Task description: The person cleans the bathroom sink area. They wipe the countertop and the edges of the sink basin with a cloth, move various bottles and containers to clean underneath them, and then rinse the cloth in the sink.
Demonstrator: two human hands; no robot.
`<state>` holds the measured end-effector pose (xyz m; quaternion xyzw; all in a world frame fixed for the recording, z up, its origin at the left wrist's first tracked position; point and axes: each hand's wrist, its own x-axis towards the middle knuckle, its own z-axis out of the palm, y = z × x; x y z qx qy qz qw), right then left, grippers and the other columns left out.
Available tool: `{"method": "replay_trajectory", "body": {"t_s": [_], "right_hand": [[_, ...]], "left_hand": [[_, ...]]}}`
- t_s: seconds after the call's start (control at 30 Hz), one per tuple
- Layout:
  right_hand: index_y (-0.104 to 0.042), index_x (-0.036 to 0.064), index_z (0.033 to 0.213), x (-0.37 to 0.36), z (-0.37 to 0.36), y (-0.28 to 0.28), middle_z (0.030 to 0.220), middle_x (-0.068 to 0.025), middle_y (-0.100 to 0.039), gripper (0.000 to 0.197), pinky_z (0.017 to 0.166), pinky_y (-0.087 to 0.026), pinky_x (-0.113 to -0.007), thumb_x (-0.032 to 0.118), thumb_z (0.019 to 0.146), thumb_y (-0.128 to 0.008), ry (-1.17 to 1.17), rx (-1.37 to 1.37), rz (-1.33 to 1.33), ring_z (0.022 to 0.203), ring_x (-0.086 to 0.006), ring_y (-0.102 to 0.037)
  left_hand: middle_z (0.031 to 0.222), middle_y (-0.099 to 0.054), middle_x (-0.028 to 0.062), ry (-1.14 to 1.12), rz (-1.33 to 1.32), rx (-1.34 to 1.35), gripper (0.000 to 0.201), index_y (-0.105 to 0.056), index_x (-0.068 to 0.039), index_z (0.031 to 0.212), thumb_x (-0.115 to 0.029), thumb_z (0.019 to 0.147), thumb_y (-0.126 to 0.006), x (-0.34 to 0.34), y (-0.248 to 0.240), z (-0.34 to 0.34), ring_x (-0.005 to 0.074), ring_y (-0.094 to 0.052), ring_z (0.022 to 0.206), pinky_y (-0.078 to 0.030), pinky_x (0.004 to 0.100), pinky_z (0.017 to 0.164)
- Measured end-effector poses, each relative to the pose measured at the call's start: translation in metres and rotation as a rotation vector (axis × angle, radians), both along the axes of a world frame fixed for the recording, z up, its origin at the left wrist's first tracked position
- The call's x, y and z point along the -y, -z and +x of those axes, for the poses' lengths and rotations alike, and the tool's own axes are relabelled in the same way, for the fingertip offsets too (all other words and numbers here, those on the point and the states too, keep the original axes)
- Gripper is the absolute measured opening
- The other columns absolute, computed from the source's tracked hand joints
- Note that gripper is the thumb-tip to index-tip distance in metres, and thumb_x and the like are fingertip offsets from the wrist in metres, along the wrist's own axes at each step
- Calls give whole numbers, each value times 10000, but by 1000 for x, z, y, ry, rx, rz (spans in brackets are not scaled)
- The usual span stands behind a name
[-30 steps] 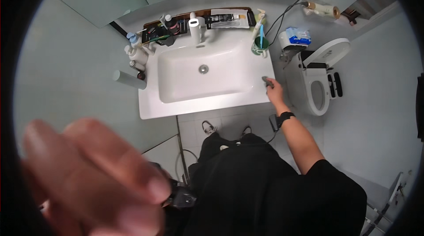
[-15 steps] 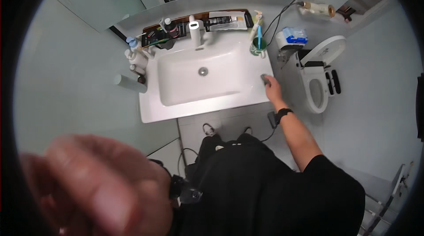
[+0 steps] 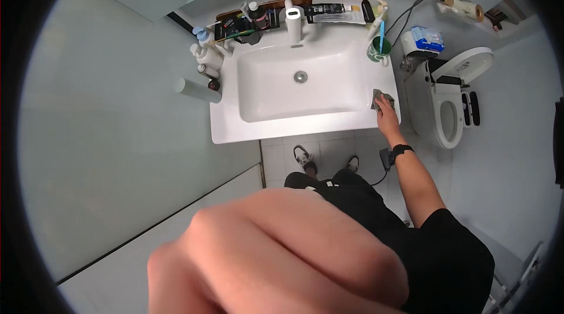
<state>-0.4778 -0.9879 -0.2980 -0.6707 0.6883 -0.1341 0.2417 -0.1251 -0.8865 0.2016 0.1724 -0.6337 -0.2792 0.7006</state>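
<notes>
On the right part of the white washbasin's rim (image 3: 358,115), my right hand (image 3: 388,118) presses a crumpled grey-green cloth (image 3: 376,96) flat under its fingers. A black band with a cable circles that wrist. My left hand (image 3: 282,249) looms large and blurred at the bottom, close to the camera, with its fingers curled in. Whatever it may hold is hidden. Behind the cloth stands a green cup (image 3: 378,51) with a blue toothbrush (image 3: 382,35) in it. The basin holds no water, and its drain (image 3: 300,76) shows.
A white tap (image 3: 293,26) rises at the basin's back, beside a tray of toiletries (image 3: 235,32). Bottles (image 3: 205,55) and a white cylinder (image 3: 197,89) line the left rim. A toilet (image 3: 449,120) with raised lid stands at right, near a blue pack (image 3: 427,38).
My left hand has moved from the lower left toward the bottom middle. The view has shifted, so the basin sits farther right and higher. More of the cloth shows under my right hand.
</notes>
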Motion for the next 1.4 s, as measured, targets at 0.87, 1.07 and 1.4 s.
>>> {"method": "replay_trajectory", "body": {"t_s": [0.87,1.07,1.4], "right_hand": [[-696,81,1247,-24,-2,-8,1513,-118,-645,262,1114,-535,-432,23,1029,-563,-17,100,-118,1371,-336,-626],[-653,76,1370,14,19,6,1440,-154,-677,359,1001,-572,-486,52,1029,-544,310,-54,-305,1243,-406,-679],[-687,80,1301,13,29,-19,1264,-202,-734,300,946,-585,-497,63,1051,-522,195,234,-291,1098,-436,-713]], "left_hand": [[873,-724,38,-323,1118,401,135,-800,38,1068,-74,993,-789,64,254,158,94,-633,770,-501,241,680],[928,-767,57,-316,1307,741,223,-801,18,1139,-175,1039,-751,24,362,199,115,-658,793,-536,256,721],[1172,-741,121,-383,1097,1085,290,-754,-60,1278,-117,994,-732,-7,414,215,341,-635,1184,-500,465,1051]]}}
